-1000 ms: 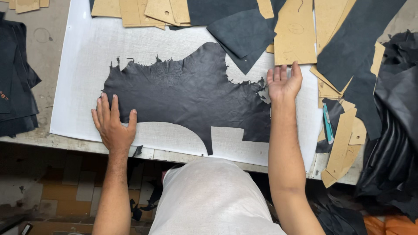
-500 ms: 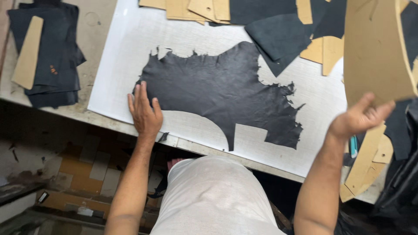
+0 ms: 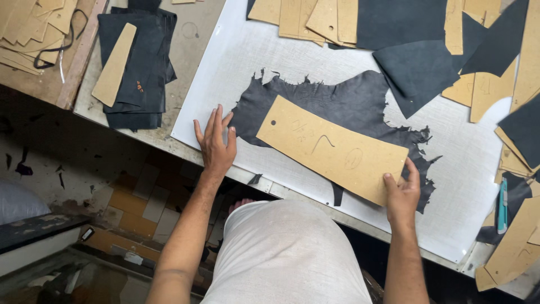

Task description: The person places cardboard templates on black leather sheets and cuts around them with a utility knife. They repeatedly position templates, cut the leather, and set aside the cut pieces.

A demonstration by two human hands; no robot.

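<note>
A ragged-edged piece of black leather [image 3: 349, 101] lies on a white cutting board [image 3: 236, 62]. A long tan cardboard pattern [image 3: 329, 149] rests across the leather. My right hand [image 3: 402, 194] grips the pattern's near right corner, thumb on top. Fingers spread, my left hand [image 3: 215, 143] lies flat on the board at the leather's left edge, holding nothing.
Several tan patterns [image 3: 306, 17] and cut black pieces [image 3: 419, 70] lie along the board's far and right sides. A stack of black pieces with a tan pattern on top [image 3: 132, 62] sits to the left. A teal-handled knife [image 3: 502, 205] lies at the right edge.
My right hand brought a tan pattern from the right side down onto the leather. The view shifted left; my left hand stayed pressed at the leather's left edge.
</note>
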